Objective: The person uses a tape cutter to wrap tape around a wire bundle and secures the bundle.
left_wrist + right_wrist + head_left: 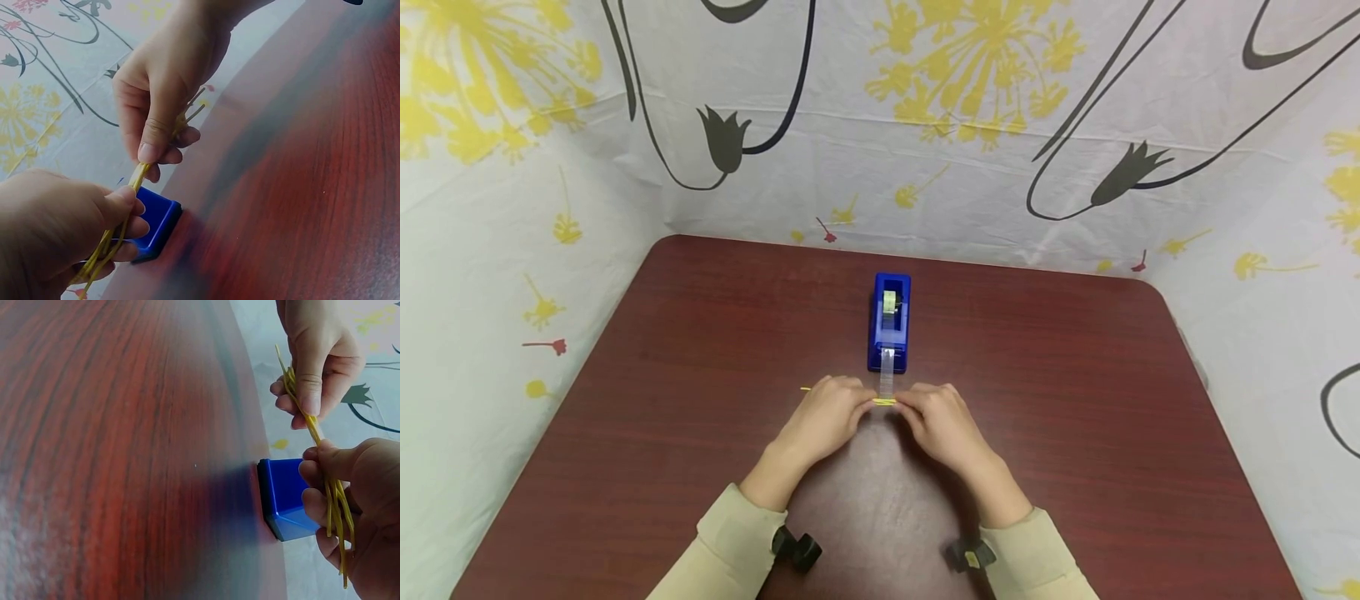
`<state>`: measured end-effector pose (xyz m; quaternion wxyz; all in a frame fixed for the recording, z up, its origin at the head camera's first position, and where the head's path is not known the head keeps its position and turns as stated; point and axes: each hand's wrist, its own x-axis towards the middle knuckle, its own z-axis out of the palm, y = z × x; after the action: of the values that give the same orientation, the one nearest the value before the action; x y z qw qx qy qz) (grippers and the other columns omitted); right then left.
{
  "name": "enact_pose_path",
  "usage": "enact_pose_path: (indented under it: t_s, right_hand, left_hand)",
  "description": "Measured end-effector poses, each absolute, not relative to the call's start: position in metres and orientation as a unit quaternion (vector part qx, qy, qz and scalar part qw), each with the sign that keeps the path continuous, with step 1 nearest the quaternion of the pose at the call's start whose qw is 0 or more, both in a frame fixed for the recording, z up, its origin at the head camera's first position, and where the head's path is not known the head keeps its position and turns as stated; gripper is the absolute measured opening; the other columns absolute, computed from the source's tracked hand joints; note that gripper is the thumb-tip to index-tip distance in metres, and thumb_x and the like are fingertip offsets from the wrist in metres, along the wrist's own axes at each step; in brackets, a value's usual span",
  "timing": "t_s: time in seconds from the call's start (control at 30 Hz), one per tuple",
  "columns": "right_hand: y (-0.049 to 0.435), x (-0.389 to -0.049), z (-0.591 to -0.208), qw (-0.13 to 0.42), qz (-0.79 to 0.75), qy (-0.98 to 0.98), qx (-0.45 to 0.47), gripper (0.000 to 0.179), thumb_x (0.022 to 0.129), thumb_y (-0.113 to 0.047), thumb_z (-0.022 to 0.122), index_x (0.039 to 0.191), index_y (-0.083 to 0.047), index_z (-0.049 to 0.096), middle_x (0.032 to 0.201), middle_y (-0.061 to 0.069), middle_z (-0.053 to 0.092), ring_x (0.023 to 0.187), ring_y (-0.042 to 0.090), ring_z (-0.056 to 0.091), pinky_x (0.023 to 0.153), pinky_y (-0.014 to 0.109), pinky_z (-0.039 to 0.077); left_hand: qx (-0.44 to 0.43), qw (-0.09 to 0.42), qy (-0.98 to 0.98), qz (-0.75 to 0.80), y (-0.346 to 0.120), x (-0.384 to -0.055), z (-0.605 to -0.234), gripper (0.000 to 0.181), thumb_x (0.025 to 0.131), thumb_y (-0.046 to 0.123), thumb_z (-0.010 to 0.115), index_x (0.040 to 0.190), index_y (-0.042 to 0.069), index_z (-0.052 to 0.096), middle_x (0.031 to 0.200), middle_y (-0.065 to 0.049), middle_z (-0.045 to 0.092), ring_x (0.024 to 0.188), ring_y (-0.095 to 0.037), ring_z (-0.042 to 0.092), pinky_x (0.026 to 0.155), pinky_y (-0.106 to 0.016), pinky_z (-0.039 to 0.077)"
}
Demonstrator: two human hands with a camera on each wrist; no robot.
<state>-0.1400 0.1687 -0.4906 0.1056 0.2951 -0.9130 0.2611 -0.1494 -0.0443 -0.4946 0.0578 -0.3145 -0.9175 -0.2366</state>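
A bundle of thin yellow strands [884, 402], their exact kind unclear, is stretched level between both hands. My left hand [823, 421] pinches one side between thumb and fingers, and loose ends [100, 259] trail under its palm. On the other side, my right hand [946, 425] pinches the bundle close by, with several strand ends [337, 519] hanging past its fingers. A strip of clear tape [887, 375] runs from the blue tape dispenser [904, 329] down to the bundle's middle. Whether the tape sticks to the strands is too small to tell.
The dispenser stands on a dark red wooden table [1037, 375], just beyond the hands, with a tape roll [890, 302] inside. A white flower-patterned cloth [850, 167] hangs behind the table and along its sides. Black devices [797, 550] are strapped at both wrists.
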Motion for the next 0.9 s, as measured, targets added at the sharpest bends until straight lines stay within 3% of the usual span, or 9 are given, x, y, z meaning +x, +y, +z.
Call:
enact_pose_path:
  t_s: [0.43, 0.7, 0.9]
  right_hand:
    - [0.1697, -0.1438, -0.4967, 0.149, 0.274, -0.895, 0.320, 0.007, 0.085, -0.003, 0.079, 0.091, -0.006, 0.078, 0.077, 0.000, 0.070, 0.063, 0.014, 0.064, 0.067, 0.039, 0.051]
    - [0.1694, -0.1406, -0.4935, 0.126, 0.254, -0.908, 0.308, 0.010, 0.087, -0.005, 0.076, 0.097, -0.006, 0.078, 0.082, 0.000, 0.072, 0.070, 0.015, 0.066, 0.071, 0.040, 0.049]
    - [0.1701, -0.1402, -0.4928, 0.134, 0.242, -0.908, 0.315, 0.010, 0.087, -0.005, 0.075, 0.096, -0.008, 0.077, 0.079, -0.003, 0.070, 0.066, 0.013, 0.064, 0.069, 0.038, 0.047]
  left_hand:
    - [-0.301, 0.050, -0.917, -0.256, -0.0427, -0.1485, -0.4933, 0.015, 0.100, 0.018, 0.064, 0.093, 0.014, 0.076, 0.082, 0.004, 0.066, 0.080, -0.020, 0.063, 0.072, -0.039, 0.048]
    - [-0.316, 0.091, -0.917, -0.227, -0.0431, -0.1491, -0.4964, 0.009, 0.096, 0.017, 0.070, 0.093, 0.015, 0.078, 0.080, 0.004, 0.065, 0.078, -0.019, 0.063, 0.070, -0.036, 0.046]
    - [-0.315, 0.099, -0.915, -0.234, -0.0431, -0.1482, -0.4957, 0.008, 0.095, 0.017, 0.071, 0.093, 0.015, 0.078, 0.079, 0.004, 0.064, 0.077, -0.019, 0.062, 0.069, -0.035, 0.045]
